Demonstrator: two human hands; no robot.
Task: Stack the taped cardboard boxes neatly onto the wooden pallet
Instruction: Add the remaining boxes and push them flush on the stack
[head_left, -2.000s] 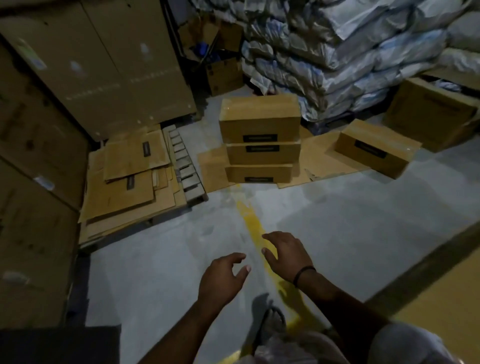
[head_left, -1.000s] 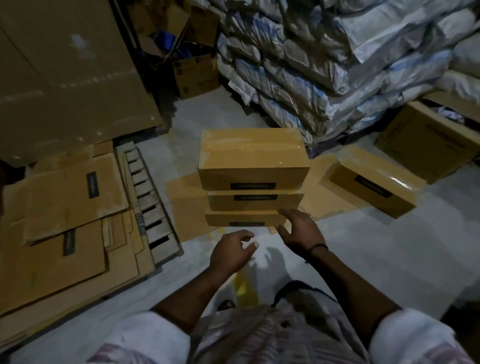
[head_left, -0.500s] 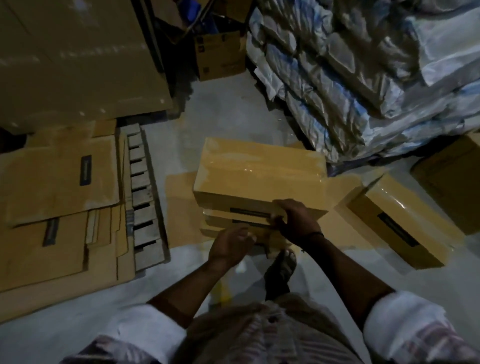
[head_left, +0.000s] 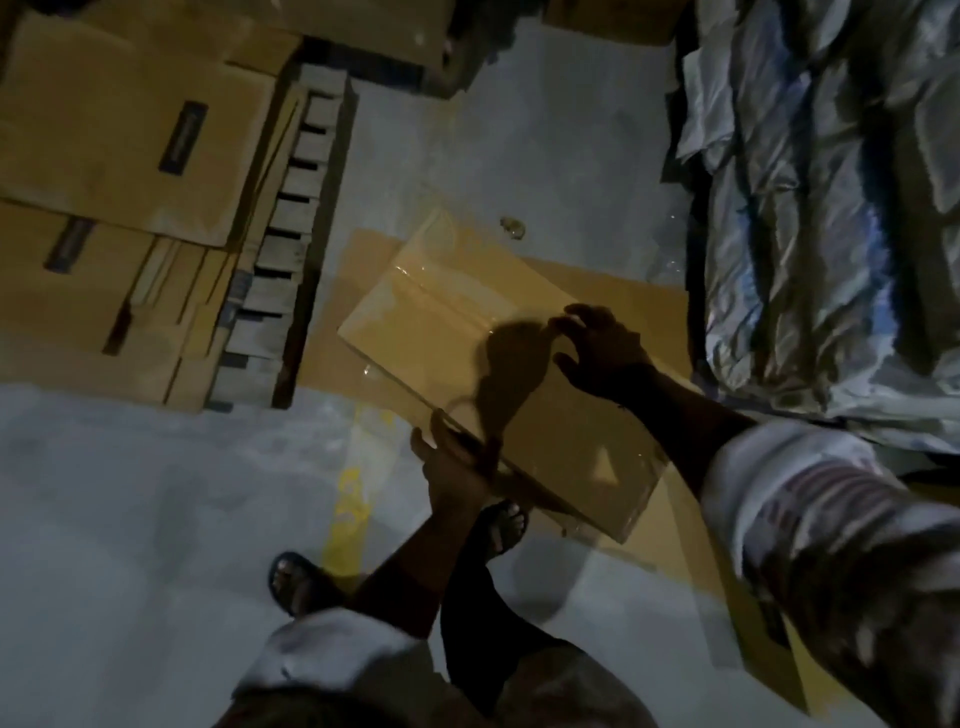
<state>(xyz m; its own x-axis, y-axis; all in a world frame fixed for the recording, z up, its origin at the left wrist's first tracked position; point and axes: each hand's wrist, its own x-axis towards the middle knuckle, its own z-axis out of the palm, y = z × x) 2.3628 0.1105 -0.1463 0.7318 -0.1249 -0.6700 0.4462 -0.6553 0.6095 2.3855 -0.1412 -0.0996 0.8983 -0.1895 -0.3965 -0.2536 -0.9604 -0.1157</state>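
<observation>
At 10 o'clock, flat matte cardboard sheets (head_left: 130, 156) with dark labels cover most of the pallet (head_left: 291, 249). Only its rough wooden slats show, along the right edge. Below, from 8 to 6 o'clock, the smooth grey floor (head_left: 130, 493) lies open, crossed by a worn yellow line (head_left: 353, 493). At centre the box (head_left: 441, 322), a flat rectangle glossy with clear tape, lies diagonally just right of the pallet, over a flat cardboard piece (head_left: 358, 270). The left hand (head_left: 457, 467) grips its near long edge at 6 o'clock. The right hand (head_left: 602, 348) spreads wide with bent fingers over the top; whether it touches is unclear. At 2 o'clock, crinkled shiny sacks (head_left: 831, 208) wall in the right side, close to the box.
</observation>
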